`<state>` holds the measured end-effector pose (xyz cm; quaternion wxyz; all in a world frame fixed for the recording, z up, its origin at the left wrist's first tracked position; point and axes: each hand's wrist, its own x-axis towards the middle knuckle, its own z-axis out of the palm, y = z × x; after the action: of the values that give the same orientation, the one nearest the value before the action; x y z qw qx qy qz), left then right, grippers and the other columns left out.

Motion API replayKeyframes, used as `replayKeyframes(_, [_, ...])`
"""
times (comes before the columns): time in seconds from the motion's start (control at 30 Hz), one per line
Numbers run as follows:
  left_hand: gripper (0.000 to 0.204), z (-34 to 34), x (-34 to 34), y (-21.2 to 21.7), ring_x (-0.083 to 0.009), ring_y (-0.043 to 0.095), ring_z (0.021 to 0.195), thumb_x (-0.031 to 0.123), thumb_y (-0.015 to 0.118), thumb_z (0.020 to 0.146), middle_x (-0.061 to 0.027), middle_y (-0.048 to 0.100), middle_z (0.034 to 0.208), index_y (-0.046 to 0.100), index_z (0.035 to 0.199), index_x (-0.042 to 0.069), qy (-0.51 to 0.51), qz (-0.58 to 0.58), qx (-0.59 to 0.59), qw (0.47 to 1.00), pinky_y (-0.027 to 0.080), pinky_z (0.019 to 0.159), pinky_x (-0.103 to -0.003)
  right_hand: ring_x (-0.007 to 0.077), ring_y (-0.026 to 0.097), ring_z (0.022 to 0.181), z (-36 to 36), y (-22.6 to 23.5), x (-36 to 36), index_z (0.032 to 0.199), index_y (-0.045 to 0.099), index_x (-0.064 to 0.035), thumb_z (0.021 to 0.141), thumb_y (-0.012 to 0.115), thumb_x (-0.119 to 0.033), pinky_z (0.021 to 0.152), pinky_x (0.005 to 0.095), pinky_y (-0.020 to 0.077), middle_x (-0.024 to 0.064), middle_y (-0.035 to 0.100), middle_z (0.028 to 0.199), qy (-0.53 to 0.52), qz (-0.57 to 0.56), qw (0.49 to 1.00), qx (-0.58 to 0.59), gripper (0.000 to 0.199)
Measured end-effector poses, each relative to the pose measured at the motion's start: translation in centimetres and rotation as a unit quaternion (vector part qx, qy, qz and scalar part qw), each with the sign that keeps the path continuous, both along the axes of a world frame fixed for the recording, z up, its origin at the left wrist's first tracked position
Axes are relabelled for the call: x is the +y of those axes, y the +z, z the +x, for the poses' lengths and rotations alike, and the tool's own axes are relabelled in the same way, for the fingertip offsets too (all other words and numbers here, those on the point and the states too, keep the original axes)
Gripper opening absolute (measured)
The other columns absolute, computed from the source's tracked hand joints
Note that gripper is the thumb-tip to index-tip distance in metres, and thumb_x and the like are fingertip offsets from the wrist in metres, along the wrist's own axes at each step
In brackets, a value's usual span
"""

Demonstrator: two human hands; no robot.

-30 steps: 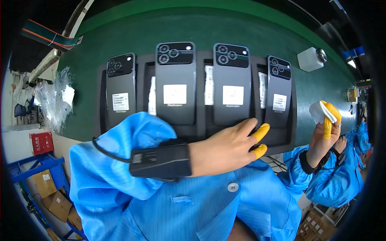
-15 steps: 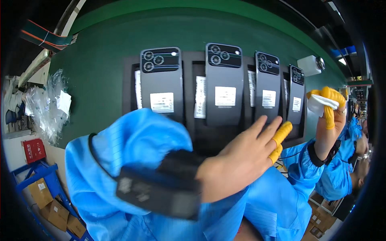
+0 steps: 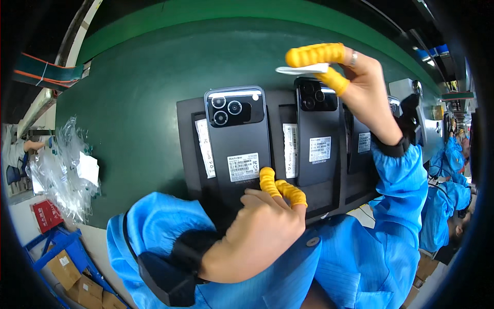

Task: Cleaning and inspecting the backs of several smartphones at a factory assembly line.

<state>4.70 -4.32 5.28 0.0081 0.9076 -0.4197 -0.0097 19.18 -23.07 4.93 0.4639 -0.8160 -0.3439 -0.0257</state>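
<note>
A dark grey smartphone (image 3: 242, 144) lies back-up on a black tray (image 3: 191, 110), its camera block at the far end and a white label on its lower half. My left hand (image 3: 254, 232) is closed at its lower right corner, with yellow finger cots on two fingers; the thumb side partly hides the phone's near end. My right hand (image 3: 363, 77), raised over the far right, pinches a thin folded white cloth (image 3: 303, 69) between yellow-cotted fingers. Beneath it lies a second smartphone (image 3: 316, 123). A third smartphone (image 3: 358, 144) is partly hidden behind my right forearm.
White label strips (image 3: 204, 149) lie beside the phones in the tray. On the green mat's left are crumpled clear plastic bags (image 3: 64, 165). A white bottle (image 3: 404, 88) stands at the far right. Cardboard boxes (image 3: 64, 270) sit on a blue rack, lower left. Co-workers in blue (image 3: 445, 206) sit at right.
My view has shifted, so the phones appear farther right. The left hand has moved to the leftmost phone and its spread fingers have closed. The right hand has swung left and up with the cloth.
</note>
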Motion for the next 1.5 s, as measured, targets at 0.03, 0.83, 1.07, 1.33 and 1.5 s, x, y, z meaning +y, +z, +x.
replayKeyframes(0.03, [0.020, -0.3, 0.0, 0.0, -0.0155, 0.052, 0.046, 0.014, 0.060, 0.071, -0.0092, 0.056, 0.056, 0.063, 0.087, 0.003, -0.013, 0.023, -0.005, 1.000, 0.040, 0.040, -0.026, 0.0197, 0.064, 0.100, 0.2, -0.2, 1.0, 0.100, 0.068, 0.0009, 0.083, 0.060, 0.005, 0.092, 0.0297, 0.0484, 0.0112, 0.069, 0.101, 0.009, 0.005, 1.000, -0.009, 0.019])
replayKeyframes(0.83, [0.017, -1.2, 0.3, -1.2, -0.0092, 0.041, 0.041, 0.014, 0.059, 0.075, -0.0105, 0.057, 0.055, 0.061, 0.086, 0.002, -0.025, 0.011, -0.050, 0.998, 0.029, 0.038, -0.022, 0.0316, 0.061, 0.086, 1.1, -2.2, 4.9, 0.091, 0.068, -0.0027, 0.069, 0.068, 0.003, 0.079, 0.0371, 0.0479, 0.0120, 0.065, 0.089, 0.149, -0.121, 0.964, -0.184, 0.023])
replayKeyframes(1.07, [0.016, -1.1, 0.3, -1.2, -0.0089, 0.040, 0.041, 0.013, 0.060, 0.073, -0.0089, 0.055, 0.053, 0.060, 0.085, 0.002, -0.028, 0.030, -0.066, 0.997, 0.028, 0.038, -0.023, 0.0301, 0.062, 0.085, -0.2, -2.3, 2.7, 0.093, 0.068, -0.0007, 0.069, 0.069, 0.006, 0.076, 0.0356, 0.0497, 0.0132, 0.066, 0.089, 0.081, -0.128, 0.982, -0.116, 0.025])
replayKeyframes(1.33, [0.018, -1.2, 0.3, -1.3, -0.0095, 0.039, 0.040, 0.014, 0.061, 0.073, -0.0048, 0.048, 0.049, 0.060, 0.086, 0.002, -0.037, 0.006, -0.053, 0.998, 0.027, 0.038, -0.023, 0.0305, 0.062, 0.085, -3.1, -2.5, 2.7, 0.097, 0.068, -0.0020, 0.067, 0.067, 0.007, 0.077, 0.0363, 0.0490, 0.0117, 0.067, 0.096, -0.004, -0.162, 0.977, -0.138, 0.032])
replayKeyframes(1.5, [0.018, -1.7, 0.3, -1.3, -0.0100, 0.039, 0.040, 0.014, 0.061, 0.073, -0.0039, 0.047, 0.048, 0.060, 0.087, 0.002, -0.032, 0.021, -0.061, 0.997, 0.027, 0.038, -0.024, 0.0297, 0.063, 0.085, -4.2, -3.4, 2.3, 0.098, 0.068, -0.0016, 0.064, 0.067, 0.008, 0.075, 0.0365, 0.0488, 0.0113, 0.067, 0.096, -0.006, -0.193, 0.967, -0.164, 0.035])
